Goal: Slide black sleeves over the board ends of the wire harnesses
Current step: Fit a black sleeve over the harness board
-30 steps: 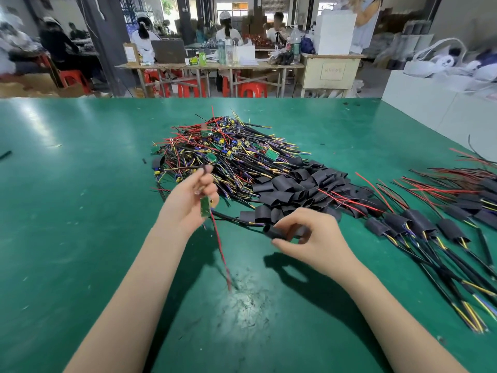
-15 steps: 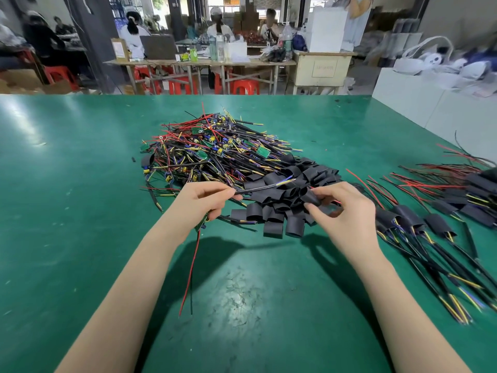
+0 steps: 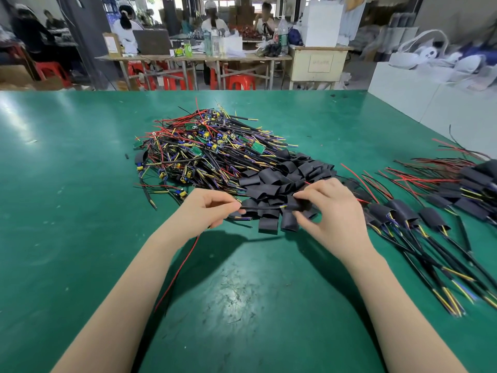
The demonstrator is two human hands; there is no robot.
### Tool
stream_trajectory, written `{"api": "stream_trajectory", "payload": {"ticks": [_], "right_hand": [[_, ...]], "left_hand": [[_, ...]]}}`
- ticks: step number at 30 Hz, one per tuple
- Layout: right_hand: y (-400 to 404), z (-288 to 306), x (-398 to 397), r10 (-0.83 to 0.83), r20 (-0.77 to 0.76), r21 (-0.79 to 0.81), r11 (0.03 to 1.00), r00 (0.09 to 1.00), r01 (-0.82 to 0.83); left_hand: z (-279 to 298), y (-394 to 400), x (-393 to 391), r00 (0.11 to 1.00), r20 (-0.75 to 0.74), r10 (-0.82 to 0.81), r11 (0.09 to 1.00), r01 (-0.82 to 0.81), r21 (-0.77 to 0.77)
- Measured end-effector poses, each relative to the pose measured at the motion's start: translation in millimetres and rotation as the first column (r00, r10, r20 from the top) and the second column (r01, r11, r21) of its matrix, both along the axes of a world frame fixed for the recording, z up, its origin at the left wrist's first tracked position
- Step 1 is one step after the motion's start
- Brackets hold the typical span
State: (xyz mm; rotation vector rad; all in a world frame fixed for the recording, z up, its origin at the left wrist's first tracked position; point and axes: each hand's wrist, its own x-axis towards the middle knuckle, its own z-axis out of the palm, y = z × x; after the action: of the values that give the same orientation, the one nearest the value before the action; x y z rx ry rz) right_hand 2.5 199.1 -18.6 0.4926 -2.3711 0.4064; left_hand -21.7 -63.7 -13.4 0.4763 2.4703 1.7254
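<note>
Head cam looks down on a big green worktop (image 3: pixel 80 238), scuffed and shiny at lower centre, running to a far edge across the upper third of the frame. Behind that edge: tables, red stools (image 3: pixel 236 82) and seated people at upper left and centre, white boxes (image 3: pixel 435 103) at upper right. Bare green fills the left side and the whole bottom of the frame around both forearms, so that's where the open room is.

Mid-frame sits the harness pile (image 3: pixel 204 152), with loose sleeves (image 3: pixel 282 179) heaped against its right side. Finished harnesses (image 3: pixel 419 219) fan out toward the right edge.

Left hand (image 3: pixel 204 211) has its fingers pinched on a harness (image 3: pixel 263 207), a red wire (image 3: pixel 177 273) trailing down from it. Right hand (image 3: pixel 333 208) pinches a sleeve (image 3: pixel 297 204) right at that harness's tip, just above the worktop at centre.
</note>
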Motion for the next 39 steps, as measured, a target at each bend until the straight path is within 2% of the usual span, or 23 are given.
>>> {"api": "stream_trajectory", "payload": {"ticks": [4,8,16,20,22,27,29,32,35,39], "right_hand": [[-6,0,-1,0.022,-0.051,0.156,0.988,0.998,-0.013],[-8,-1,0,0.048,0.018,0.189,0.981,0.999,-0.051],[-28,-2,8,0.175,0.175,0.035,0.982,0.969,-0.184],[-29,-1,10,0.166,0.251,-0.065,0.986,0.954,-0.154],[-24,0,10,0.14,0.252,-0.093,0.988,0.958,-0.12],[-17,2,8,0.141,0.258,-0.162,0.982,0.956,-0.101],[-16,2,8,0.146,0.254,-0.177,0.979,0.956,-0.102],[-15,2,8,0.135,0.264,-0.151,0.984,0.955,-0.098],[-16,1,8,0.139,0.265,-0.044,0.99,0.954,-0.132],[-23,0,11,0.201,0.247,-0.018,0.979,0.948,-0.203]], "left_hand": [[-4,6,2,0.999,-0.013,-0.049,0.996,0.048,-0.074],[-6,7,0,0.999,-0.037,-0.02,0.997,0.017,-0.075],[-17,27,6,0.994,-0.077,-0.083,0.994,0.077,-0.08],[-18,30,8,0.985,0.029,-0.17,0.985,0.17,-0.012],[-17,23,7,0.982,-0.002,-0.191,0.975,0.189,-0.113],[-15,7,0,0.988,-0.094,-0.124,0.922,0.079,-0.38],[-15,6,-1,0.99,-0.089,-0.106,0.902,0.058,-0.429],[-15,10,1,0.992,-0.067,-0.107,0.928,0.076,-0.364],[-13,14,5,0.994,-0.066,-0.089,0.964,0.069,-0.258],[-10,20,8,0.98,-0.166,-0.113,0.979,0.082,-0.186]]}}
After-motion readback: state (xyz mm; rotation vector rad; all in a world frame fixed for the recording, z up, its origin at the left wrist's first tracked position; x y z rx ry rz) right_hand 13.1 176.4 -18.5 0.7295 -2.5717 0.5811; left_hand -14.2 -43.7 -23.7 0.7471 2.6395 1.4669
